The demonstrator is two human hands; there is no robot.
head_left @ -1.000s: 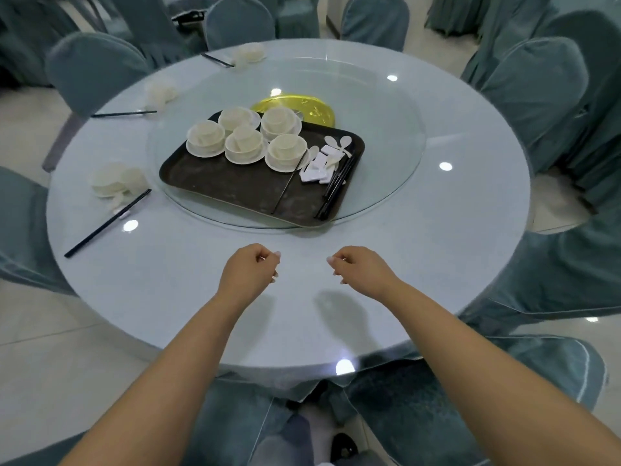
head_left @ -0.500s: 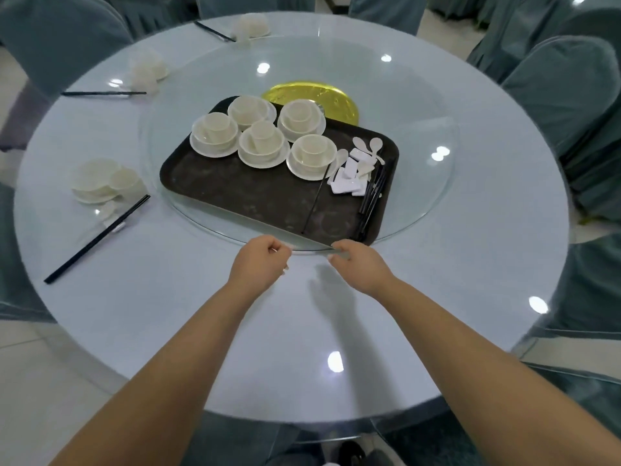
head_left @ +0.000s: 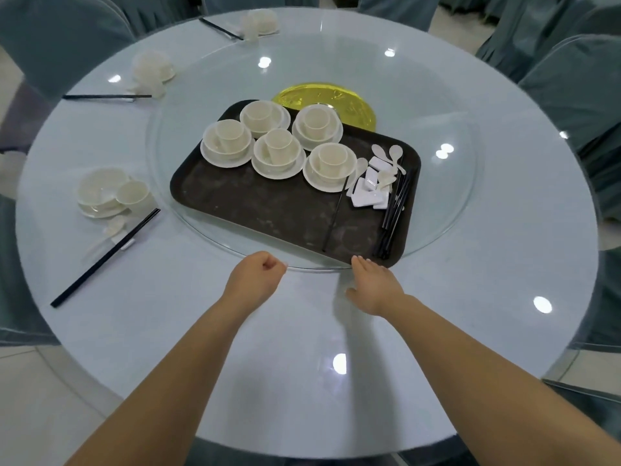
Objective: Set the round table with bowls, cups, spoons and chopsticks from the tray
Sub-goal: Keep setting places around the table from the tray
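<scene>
A dark tray (head_left: 255, 210) lies on the glass turntable (head_left: 443, 210) of the round table (head_left: 174, 317). It carries several cream bowl-and-cup sets (head_left: 278, 153), white spoons and rests (head_left: 376, 179) and black chopsticks (head_left: 395, 213). My left hand (head_left: 258, 277) is curled into a loose fist at the turntable's near rim, holding nothing. My right hand (head_left: 376, 287) has its fingers extended, the tips touching the tray's near right edge.
Three place settings lie along the table's left and far side: bowls with a cup (head_left: 107, 193), chopsticks (head_left: 107, 257), and further sets (head_left: 153, 67) (head_left: 260, 23). A gold disc (head_left: 336, 99) sits behind the tray. Covered chairs (head_left: 571, 82) ring the table.
Both hands reached forward from the near table to the turntable rim. My right hand uncurled and now touches the tray edge. The view moved closer to the table.
</scene>
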